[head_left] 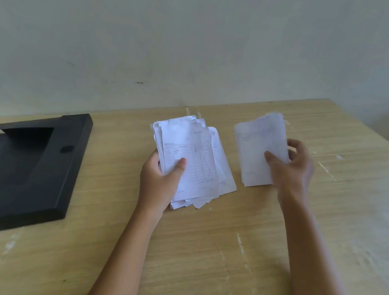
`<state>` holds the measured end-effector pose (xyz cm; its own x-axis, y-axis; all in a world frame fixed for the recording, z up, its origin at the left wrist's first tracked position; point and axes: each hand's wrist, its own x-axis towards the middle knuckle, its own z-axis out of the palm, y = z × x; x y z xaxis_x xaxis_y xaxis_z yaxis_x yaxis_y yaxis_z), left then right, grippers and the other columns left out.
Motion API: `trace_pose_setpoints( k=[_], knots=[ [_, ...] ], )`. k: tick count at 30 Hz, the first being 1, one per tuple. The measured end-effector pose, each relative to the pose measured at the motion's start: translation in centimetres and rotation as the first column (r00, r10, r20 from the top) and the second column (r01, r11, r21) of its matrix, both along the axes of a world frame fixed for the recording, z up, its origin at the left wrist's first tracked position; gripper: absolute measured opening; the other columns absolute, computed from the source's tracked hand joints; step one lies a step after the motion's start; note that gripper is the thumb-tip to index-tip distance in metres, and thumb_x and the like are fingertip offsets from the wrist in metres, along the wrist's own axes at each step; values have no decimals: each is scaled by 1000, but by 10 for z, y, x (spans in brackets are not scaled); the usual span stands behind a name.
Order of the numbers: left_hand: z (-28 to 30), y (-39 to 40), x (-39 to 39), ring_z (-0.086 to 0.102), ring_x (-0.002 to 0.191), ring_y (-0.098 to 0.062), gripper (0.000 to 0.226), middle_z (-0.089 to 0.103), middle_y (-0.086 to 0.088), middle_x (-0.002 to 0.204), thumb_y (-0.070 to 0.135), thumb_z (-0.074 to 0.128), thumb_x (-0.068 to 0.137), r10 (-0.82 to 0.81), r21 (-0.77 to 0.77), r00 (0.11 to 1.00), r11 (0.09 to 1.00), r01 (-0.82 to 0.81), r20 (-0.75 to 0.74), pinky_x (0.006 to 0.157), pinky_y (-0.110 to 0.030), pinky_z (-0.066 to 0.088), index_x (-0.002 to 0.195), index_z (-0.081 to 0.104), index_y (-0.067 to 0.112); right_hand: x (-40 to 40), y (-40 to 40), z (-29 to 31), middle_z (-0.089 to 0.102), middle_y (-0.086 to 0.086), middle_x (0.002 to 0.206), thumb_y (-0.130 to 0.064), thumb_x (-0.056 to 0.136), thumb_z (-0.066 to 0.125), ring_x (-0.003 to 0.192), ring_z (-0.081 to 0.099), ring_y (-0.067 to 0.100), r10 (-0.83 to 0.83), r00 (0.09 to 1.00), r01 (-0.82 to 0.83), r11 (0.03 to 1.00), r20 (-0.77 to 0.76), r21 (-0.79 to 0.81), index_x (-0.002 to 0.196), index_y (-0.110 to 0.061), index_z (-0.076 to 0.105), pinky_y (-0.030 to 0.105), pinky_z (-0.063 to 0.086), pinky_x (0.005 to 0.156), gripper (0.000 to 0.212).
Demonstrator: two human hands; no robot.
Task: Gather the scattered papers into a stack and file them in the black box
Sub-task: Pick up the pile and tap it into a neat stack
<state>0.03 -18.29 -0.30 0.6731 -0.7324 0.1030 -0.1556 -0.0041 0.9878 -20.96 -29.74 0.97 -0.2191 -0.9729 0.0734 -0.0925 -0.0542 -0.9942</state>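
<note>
My left hand (159, 182) grips a thick, uneven stack of white papers (194, 157) above the middle of the wooden table, thumb pressed on the top sheet, a printed form with handwriting. My right hand (291, 169) holds a smaller bunch of white papers (257, 150) by its right edge, a little to the right of the stack and apart from it. The black box (21, 170) lies flat at the left of the table, with a recessed opening in its top.
The wooden table (199, 258) has worn whitish patches, mostly at the right. Behind it runs a pale wall (202, 38), meeting the table's far edge. The table's right corner is at the far right.
</note>
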Motion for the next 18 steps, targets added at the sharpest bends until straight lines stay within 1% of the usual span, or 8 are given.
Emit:
trace_pose_setpoints(
  k=[2, 4, 6, 8, 11, 13, 15, 18],
  knots=[
    [0, 1, 1, 71, 90, -10, 12, 74, 7, 97, 21, 74, 91, 5, -13, 1000, 1000, -5, 12, 77, -33, 59, 99, 65, 24, 0, 4, 7, 73, 6, 108, -5, 84, 77, 86, 72, 14, 111, 956, -118, 993, 273, 8, 121, -15, 59, 25, 58, 66, 42],
    [-2, 1, 3, 71, 90, -9, 12, 74, 7, 98, 20, 73, 92, 10, -27, 1000, 1000, -9, 18, 75, -30, 58, 101, 65, 23, -3, 7, 15, 75, 7, 110, -3, 87, 74, 96, 73, 20, 259, 829, -274, 961, 496, -43, 127, -9, 59, 34, 61, 82, 43],
    [-3, 0, 4, 71, 88, -8, 11, 74, 8, 96, 19, 71, 92, 23, -46, 999, 999, -21, 27, 73, -28, 56, 100, 65, 24, -1, 11, 21, 77, 4, 105, 0, 89, 68, 93, 74, 17, 388, 712, -408, 907, 585, -105, 125, -10, 62, 33, 61, 82, 37],
    [-2, -1, 4, 71, 86, -7, 10, 74, 8, 95, 17, 69, 94, 27, -71, 999, 997, -25, 24, 72, -26, 56, 101, 65, 23, 12, 18, 22, 78, 3, 99, 1, 86, 68, 84, 74, 14, 473, 688, -493, 861, 551, -125, 118, -12, 64, 30, 62, 74, 35],
    [1, 0, 1, 70, 84, -2, 6, 74, 8, 95, 21, 64, 97, -11, -99, 1000, 995, 12, 9, 69, -20, 54, 104, 65, 21, 35, 29, 10, 77, 5, 98, -4, 77, 79, 80, 72, 15, 525, 771, -536, 841, 362, -79, 114, -12, 64, 30, 58, 67, 41],
    [3, 0, -1, 71, 90, -5, 10, 74, 5, 99, 26, 61, 100, -49, -113, 999, 992, 47, -12, 74, -25, 58, 107, 65, 20, 45, 37, 4, 76, 6, 102, -6, 78, 83, 84, 72, 15, 529, 820, -532, 845, 218, -50, 113, -14, 64, 30, 57, 67, 41],
    [4, 1, -3, 71, 97, -8, 14, 75, 4, 105, 28, 57, 103, -69, -132, 997, 989, 65, -27, 82, -29, 58, 111, 65, 21, 52, 43, 0, 76, 5, 98, -6, 80, 82, 82, 71, 11, 509, 852, -503, 861, 122, -73, 109, -15, 66, 27, 58, 65, 34],
    [7, 1, -9, 71, 95, -5, 17, 74, 6, 104, 29, 54, 104, -70, -160, 997, 985, 65, -32, 78, -23, 56, 114, 64, 19, 62, 50, -4, 73, -3, 88, -7, 79, 82, 73, 67, 2, 455, 891, -449, 884, 15, -128, 98, -15, 67, 21, 54, 59, 26]
  ],
)
